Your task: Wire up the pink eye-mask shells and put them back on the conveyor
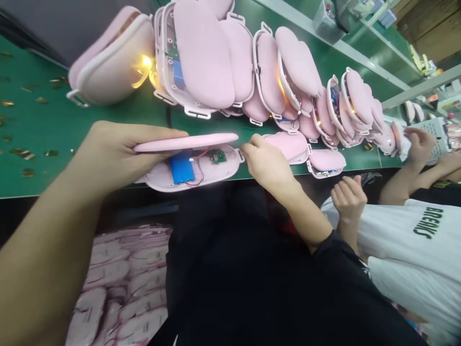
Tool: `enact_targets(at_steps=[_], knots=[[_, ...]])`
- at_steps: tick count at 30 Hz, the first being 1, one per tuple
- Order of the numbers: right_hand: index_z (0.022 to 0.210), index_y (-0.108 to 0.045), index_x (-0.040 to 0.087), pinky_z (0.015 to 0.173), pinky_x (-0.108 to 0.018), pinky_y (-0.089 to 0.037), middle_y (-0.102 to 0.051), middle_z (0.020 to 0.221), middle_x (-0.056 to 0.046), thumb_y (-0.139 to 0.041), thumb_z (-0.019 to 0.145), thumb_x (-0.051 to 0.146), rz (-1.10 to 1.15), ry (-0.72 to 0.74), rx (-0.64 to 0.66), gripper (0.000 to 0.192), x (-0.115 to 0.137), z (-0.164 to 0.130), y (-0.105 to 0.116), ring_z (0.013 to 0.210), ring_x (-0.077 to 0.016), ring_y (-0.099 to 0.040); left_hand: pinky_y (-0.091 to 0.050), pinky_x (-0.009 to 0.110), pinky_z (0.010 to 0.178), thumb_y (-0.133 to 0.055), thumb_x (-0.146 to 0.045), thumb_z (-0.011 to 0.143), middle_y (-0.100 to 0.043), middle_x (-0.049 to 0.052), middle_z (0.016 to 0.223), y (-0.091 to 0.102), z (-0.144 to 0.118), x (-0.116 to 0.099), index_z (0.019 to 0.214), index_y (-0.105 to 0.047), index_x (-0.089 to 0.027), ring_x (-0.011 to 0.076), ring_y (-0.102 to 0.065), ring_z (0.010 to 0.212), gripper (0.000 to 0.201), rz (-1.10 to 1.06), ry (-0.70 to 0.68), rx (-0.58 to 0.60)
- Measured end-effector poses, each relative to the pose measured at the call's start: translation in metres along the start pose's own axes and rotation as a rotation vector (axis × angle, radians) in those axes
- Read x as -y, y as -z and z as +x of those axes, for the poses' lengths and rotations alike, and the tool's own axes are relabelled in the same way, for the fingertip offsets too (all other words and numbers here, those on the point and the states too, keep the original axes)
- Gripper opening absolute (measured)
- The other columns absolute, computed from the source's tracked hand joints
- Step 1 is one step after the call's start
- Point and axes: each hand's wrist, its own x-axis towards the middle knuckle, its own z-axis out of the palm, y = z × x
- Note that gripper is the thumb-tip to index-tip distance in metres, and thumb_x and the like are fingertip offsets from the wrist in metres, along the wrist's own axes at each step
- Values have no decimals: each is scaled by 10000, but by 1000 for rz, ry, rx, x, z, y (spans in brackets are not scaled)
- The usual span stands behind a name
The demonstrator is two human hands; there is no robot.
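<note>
At the counter (72,129) edge, a pink cover (185,142) is held by the left hand (115,154) above an open shell (194,170), not yet closed; the right hand (264,161) fingers pinch the shell's end.

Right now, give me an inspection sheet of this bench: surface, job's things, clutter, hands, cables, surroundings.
Surface: green bench.
Job's things: pink cover above open pink shell with blue battery and circuit board.
Clutter: row of pink units, some lit; gold scraps.
Hands: left hand grips the cover; right hand at the shell's end.
Cables: red wire from the battery.
Surroundings: co-worker's hand; pink parts below.
</note>
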Motion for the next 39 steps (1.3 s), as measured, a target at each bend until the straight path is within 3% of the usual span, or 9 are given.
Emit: enact_targets(at_steps=[2, 5, 9, 12, 18, 31, 39], knots=[[1177, -793, 166, 786, -356, -526, -727, 1223, -139, -468, 1096, 154, -16, 21, -2, 336, -1, 5, 5, 949, -241, -704, -616, 234, 900, -641, -317, 922, -836, -98, 1147, -6, -2, 10, 1216, -850, -339, 164, -784, 938, 362, -21, -58, -77], [1148, -815, 160, 826, -331, -507, -765, 1100, -103, -580, 1085, 209, 138, 89, -120, 249, -8, 4, 5, 949, -220, -701, -624, 230, 877, -654, -254, 933, -832, -107, 1167, -13, -4, 20, 1221, -844, -362, 156, -797, 945, 362, -18, -106, -150], [1007, -822, 163, 734, -265, -500, -764, 829, -4, -669, 1045, 257, 563, 182, -102, 184, -10, 5, -4, 746, -145, -678, -610, 209, 852, -661, -308, 997, -837, -90, 1151, -14, -5, 13, 1225, -841, -346, 134, -798, 951, 293, 9, -121, -178], [1016, -826, 182, 751, -252, -535, -805, 888, 5, -680, 1026, 247, 705, 178, -78, 160, -2, 11, -12, 770, -143, -712, -579, 194, 814, -650, -367, 1044, -844, -80, 1116, -12, -5, 3, 1215, -842, -329, 110, -784, 930, 260, 39, -116, -178], [1020, -852, 209, 971, -304, -579, -846, 1061, -32, -670, 1017, 178, 575, 241, -107, 185, 9, 25, -19, 985, -190, -774, -503, 178, 697, -641, -480, 1087, -838, -119, 1031, -11, -5, -1, 1202, -836, -336, 69, -731, 799, 268, 79, -179, -169], [1074, -857, 204, 1022, -314, -588, -825, 1154, -63, -654, 1040, 173, 507, 227, -128, 209, 13, 31, -28, 1105, -221, -766, -420, 157, 616, -584, -512, 1115, -767, -137, 846, -8, -4, -7, 1167, -844, -372, 23, -575, 614, 300, 116, -177, -156], [1103, -855, 199, 1030, -319, -582, -813, 1230, -88, -598, 1045, 123, 465, 295, -155, 275, 12, 32, -33, 1143, -225, -753, -500, 187, 684, -544, -580, 1116, -793, -121, 900, -9, -7, -6, 1167, -845, -386, 53, -659, 690, 361, 119, -140, -145]])
